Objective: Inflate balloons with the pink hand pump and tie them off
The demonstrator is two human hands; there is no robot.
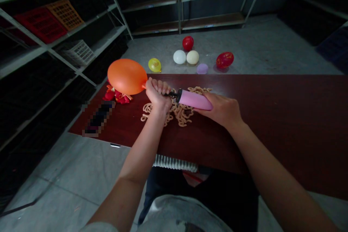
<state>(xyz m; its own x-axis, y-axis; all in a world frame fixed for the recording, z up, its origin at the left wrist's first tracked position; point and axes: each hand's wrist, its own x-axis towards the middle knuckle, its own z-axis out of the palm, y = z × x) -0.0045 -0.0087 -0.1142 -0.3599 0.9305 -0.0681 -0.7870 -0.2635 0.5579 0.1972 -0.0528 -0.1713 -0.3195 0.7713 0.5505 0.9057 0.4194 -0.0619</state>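
An inflated orange balloon (127,76) points up and left from my left hand (158,94), whose fingers are closed round its neck and the black end of a hand pump. My right hand (224,108) is wrapped round the far end of the pink balloon pump (194,100), which lies almost level between both hands. Below the pump, a heap of long, thin, beige balloons (182,114) is spread on the dark red table (272,116). The pump's nozzle is hidden inside my left hand.
Red balloons or decorations (118,95) and a pixelated dark object (99,117) lie at the table's left. On the floor beyond are a yellow balloon (154,65), a white balloon (179,57), a purple balloon (202,68) and others. Shelves with crates (65,13) line the left.
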